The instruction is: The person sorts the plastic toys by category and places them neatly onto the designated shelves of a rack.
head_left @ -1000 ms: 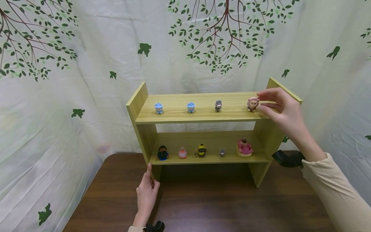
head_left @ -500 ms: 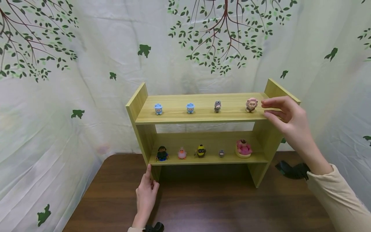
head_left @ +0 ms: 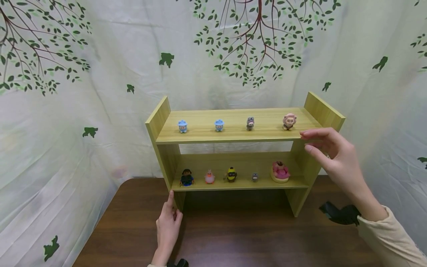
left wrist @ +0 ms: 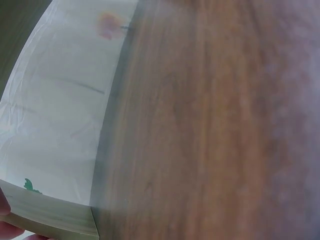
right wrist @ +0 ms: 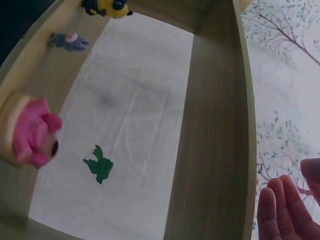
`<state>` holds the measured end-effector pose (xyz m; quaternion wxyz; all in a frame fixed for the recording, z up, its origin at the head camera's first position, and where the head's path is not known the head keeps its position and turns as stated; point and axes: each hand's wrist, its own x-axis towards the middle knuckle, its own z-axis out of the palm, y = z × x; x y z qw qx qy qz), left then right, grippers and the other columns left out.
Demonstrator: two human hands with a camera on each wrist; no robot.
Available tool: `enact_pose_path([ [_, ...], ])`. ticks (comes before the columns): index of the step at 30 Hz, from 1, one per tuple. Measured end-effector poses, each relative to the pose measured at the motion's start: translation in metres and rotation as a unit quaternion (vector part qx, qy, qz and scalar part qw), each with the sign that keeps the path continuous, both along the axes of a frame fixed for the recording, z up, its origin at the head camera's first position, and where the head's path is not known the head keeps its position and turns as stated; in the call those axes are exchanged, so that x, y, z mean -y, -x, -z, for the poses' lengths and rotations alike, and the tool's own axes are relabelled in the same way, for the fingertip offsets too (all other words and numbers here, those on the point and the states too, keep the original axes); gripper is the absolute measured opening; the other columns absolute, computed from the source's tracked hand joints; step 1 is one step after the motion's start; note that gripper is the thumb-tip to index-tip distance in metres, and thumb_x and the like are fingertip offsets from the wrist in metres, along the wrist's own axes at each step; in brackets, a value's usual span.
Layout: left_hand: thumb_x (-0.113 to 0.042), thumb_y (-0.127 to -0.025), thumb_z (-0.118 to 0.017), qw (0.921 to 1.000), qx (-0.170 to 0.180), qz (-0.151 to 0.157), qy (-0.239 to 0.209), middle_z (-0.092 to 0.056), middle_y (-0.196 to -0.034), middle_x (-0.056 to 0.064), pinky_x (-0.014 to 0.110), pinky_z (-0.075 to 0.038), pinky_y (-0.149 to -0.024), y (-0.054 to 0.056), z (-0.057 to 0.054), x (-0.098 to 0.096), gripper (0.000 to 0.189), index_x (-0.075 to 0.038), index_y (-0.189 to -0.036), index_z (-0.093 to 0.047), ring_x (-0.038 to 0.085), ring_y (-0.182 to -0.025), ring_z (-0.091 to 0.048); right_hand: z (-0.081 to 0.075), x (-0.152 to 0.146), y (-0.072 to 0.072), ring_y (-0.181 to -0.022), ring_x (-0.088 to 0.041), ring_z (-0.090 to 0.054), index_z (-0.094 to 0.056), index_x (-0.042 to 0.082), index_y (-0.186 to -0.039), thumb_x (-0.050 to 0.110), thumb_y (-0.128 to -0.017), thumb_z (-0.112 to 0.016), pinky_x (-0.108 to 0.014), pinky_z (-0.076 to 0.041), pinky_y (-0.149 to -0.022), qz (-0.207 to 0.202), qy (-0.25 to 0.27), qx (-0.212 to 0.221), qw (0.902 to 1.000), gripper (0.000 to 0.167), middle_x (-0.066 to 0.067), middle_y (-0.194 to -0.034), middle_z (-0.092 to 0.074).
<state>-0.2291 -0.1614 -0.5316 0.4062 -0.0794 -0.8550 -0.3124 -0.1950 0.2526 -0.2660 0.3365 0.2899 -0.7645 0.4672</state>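
A two-tier wooden shelf stands on the table. My left hand touches its lower left front corner with an extended index finger. Off the upper right end hovers my right hand, thumb and fingers apart, holding nothing. Nearest to it, a pink-hooded figurine stands on the top board. Left of that are a grey figurine and two blue-hatted ones, one of them this blue figurine. On the lower board sits a pink bear figurine, seen also in the right wrist view.
The lower board also bears a dark-haired figurine, a pink bird-like figurine, a yellow and black figurine and a tiny grey one. Behind the brown table hangs a white leaf-print cloth.
My right hand has drawn away from the pink-hooded figurine, moving right and down past the top board's edge. The figurine stays standing there. My left hand holds its place.
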Motion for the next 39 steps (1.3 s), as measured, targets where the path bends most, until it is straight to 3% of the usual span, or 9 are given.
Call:
enact_pose_path([
  [9, 0.01, -0.079, -0.062, 0.9995, 0.03, -0.002, -0.004, -0.048, -0.084, 0.008, 0.024, -0.03, -0.044, -0.004, -0.003, -0.001, 0.086, -0.024, -0.151, -0.03, 0.008, -0.054, -0.042, 0.021, 0.002, -0.009, -0.102, -0.015, -0.06, -0.058, -0.011, -0.114, -0.022, -0.081, -0.058, -0.019, -0.046, -0.085, -0.03, 0.007, 0.021, 0.9993, 0.034, -0.011, -0.114, -0.062],
  [16, 0.011, -0.078, -0.062, 0.9998, 0.016, 0.005, -0.005, -0.048, -0.089, 0.009, 0.024, -0.035, -0.045, -0.007, -0.006, 0.0, 0.084, -0.021, -0.15, -0.033, 0.017, -0.063, -0.061, 0.043, 0.005, -0.012, -0.101, -0.012, -0.06, -0.059, -0.008, -0.113, -0.024, -0.079, -0.059, -0.018, -0.046, -0.083, -0.044, -0.016, 0.025, 0.9986, 0.038, -0.007, -0.114, -0.063],
  [24, 0.01, -0.077, -0.065, 1.0, 0.0, 0.001, -0.006, -0.051, -0.093, 0.011, 0.032, -0.054, -0.055, -0.012, -0.013, 0.001, 0.082, -0.022, -0.148, -0.039, 0.02, -0.072, -0.064, 0.066, 0.01, -0.012, -0.097, -0.011, -0.06, -0.061, -0.002, -0.113, -0.022, -0.078, -0.061, -0.017, -0.048, -0.077, -0.044, -0.041, 0.027, 0.9978, 0.041, -0.007, -0.111, -0.063],
  [29, 0.01, -0.074, -0.065, 0.9997, -0.024, 0.0, 0.0, -0.053, -0.094, 0.01, 0.032, -0.054, -0.057, -0.016, -0.015, 0.004, 0.081, -0.02, -0.146, -0.042, 0.021, -0.077, -0.065, 0.076, 0.012, -0.014, -0.097, -0.008, -0.061, -0.061, 0.0, -0.114, -0.02, -0.08, -0.061, -0.019, -0.05, -0.076, -0.041, -0.05, 0.043, 0.9969, 0.04, -0.002, -0.111, -0.063],
  [32, 0.01, -0.074, -0.065, 0.9993, -0.037, 0.001, 0.005, -0.054, -0.093, 0.01, 0.033, -0.054, -0.056, -0.017, -0.016, 0.005, 0.08, -0.017, -0.146, -0.043, 0.021, -0.077, -0.065, 0.082, 0.013, -0.015, -0.097, -0.008, -0.061, -0.061, 0.001, -0.115, -0.019, -0.08, -0.062, -0.019, -0.05, -0.077, -0.039, -0.056, 0.053, 0.9963, 0.04, -0.008, -0.11, -0.063],
  [39, 0.0, -0.079, -0.06, 0.9993, -0.035, 0.006, 0.01, -0.054, -0.094, 0.008, 0.032, -0.054, -0.059, -0.022, -0.02, 0.007, 0.066, -0.014, -0.143, -0.047, 0.019, -0.078, -0.064, 0.096, 0.017, -0.016, -0.098, -0.009, -0.061, -0.061, 0.003, -0.115, -0.017, -0.078, -0.066, -0.02, -0.049, -0.08, -0.031, -0.069, 0.06, 0.9954, 0.042, 0.0, -0.112, -0.063],
])
